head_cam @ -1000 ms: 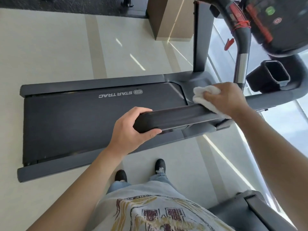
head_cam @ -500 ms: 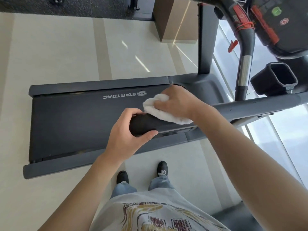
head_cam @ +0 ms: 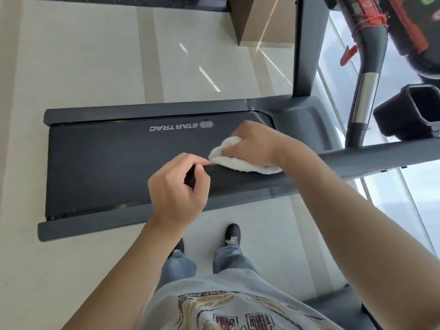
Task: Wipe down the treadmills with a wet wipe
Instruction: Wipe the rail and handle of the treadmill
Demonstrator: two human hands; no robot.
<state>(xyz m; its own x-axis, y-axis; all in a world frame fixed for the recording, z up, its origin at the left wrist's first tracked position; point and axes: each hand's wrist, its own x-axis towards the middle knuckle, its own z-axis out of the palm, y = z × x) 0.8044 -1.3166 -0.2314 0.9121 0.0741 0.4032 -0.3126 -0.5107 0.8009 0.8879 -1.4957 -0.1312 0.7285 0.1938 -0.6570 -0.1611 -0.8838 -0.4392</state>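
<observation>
Terry-soft and bunched, the white wet wipe [head_cam: 240, 160] sits on the treadmill's [head_cam: 123, 163] near handrail [head_cam: 357, 160], a smooth dark bar, pressed there under our right hand [head_cam: 252, 144], whose curled fingers clutch its upper fold. Our left hand [head_cam: 177, 186] hovers at the rail's rounded end, fingers loosely curled around nothing, fingertips just beside the wipe's edge. Below the rail lies the matte black belt [head_cam: 100, 167] with pale STAR TRAC lettering, framed by grey side rails. A boxy black cup holder [head_cam: 412, 110] sits beyond a chrome-banded grip [head_cam: 364, 98].
</observation>
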